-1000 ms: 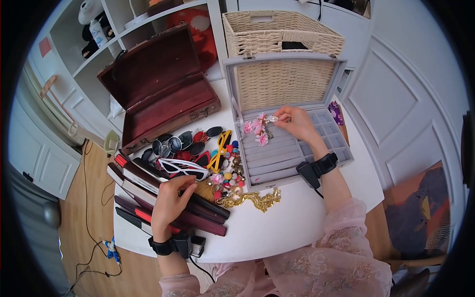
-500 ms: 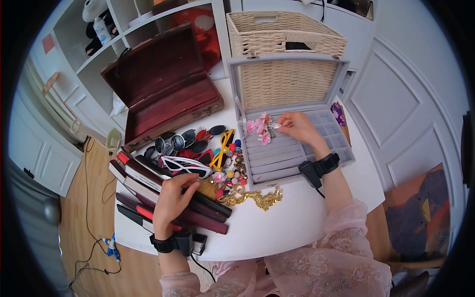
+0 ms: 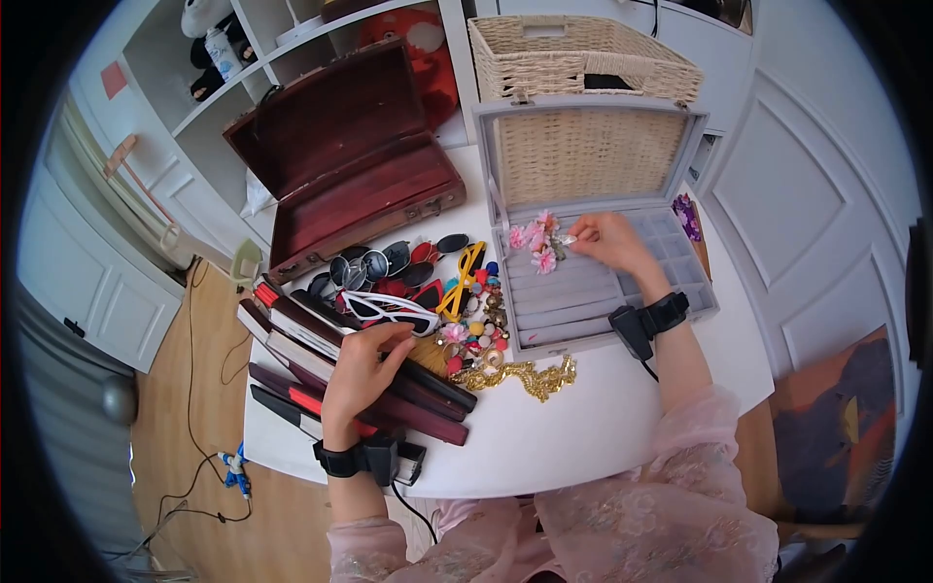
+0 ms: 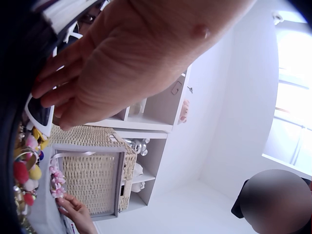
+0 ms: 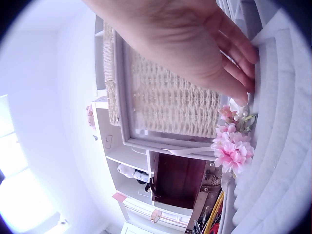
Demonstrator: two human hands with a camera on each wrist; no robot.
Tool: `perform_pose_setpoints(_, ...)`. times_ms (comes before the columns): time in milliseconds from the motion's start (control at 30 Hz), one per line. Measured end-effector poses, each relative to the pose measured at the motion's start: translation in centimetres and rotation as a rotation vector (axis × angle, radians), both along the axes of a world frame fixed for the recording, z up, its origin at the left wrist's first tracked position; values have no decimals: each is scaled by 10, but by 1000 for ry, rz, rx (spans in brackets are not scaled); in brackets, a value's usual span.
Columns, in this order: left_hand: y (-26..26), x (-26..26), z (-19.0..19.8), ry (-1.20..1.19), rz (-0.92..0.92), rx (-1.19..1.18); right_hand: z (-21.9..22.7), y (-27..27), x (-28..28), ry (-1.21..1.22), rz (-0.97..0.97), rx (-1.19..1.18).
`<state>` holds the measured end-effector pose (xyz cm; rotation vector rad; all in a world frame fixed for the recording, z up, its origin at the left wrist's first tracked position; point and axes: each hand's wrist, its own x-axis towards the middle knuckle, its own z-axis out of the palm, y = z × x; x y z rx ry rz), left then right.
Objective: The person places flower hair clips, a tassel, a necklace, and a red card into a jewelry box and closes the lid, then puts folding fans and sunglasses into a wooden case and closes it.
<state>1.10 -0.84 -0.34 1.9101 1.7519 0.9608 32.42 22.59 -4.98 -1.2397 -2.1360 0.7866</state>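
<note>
- The right hand's (image 3: 614, 243) grip pinches the end of a bunch of pink flowers with white beads (image 5: 233, 147).
- The flowers are inside a grey, soft-lined box (image 3: 571, 303), near its back left corner.
- The left hand's (image 3: 362, 377) grip is loose, with nothing in it, above dark red and black books (image 3: 420, 414) at the white counter's (image 3: 603, 437) left edge.
- A shiny gold chain (image 3: 541, 379) lies near the box's front left corner.

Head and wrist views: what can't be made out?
Head: dark slim items, partly behind the left hand.
Head: number of beads, too small and heaped.
Left wrist: white sunglasses, partly behind that hand.
Right wrist: held end of the pink flower piece, behind the right hand.
</note>
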Motion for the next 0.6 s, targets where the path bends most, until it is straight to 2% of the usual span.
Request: perform_pose_setpoints(600, 4, 3, -6, 46, -1, -16, 4, -3, 0, -62, 4, 39)
